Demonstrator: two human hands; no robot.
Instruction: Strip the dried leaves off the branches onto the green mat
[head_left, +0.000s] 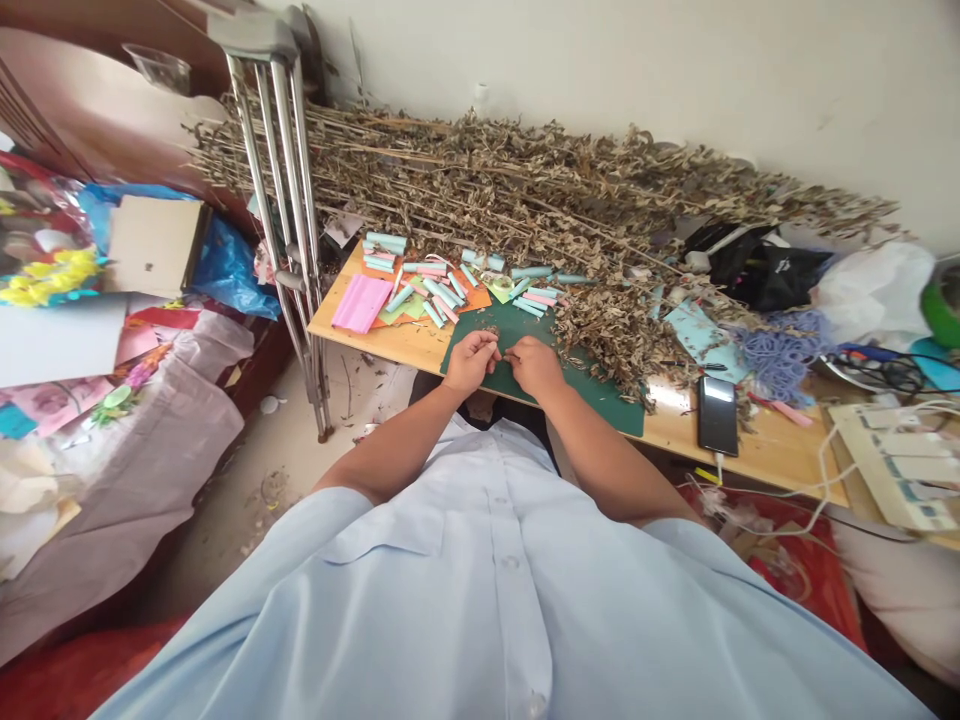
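My left hand (472, 363) is closed, its fingers curled and pinched over the front edge of a green cutting mat (600, 398). Close beside it, my right hand (535, 369) is closed too, fingertips pinched and turned toward the left. Whatever is between the fingers of either hand is too small to make out. Just behind the left hand lie a few brown leaf bits. A heap of dried leaves (607, 335) covers the mat's right part. Left of the mat and along its back edge lie several pale blue and pink paper rolls (444, 292).
Long dried leafy stalks (480, 180) span the table's back. A pink paper stack (361, 303) lies at left, beside metal crutches (289, 190). On the right are a phone (718, 415) on a cable, purple yarn (787, 355) and a power strip (892, 465).
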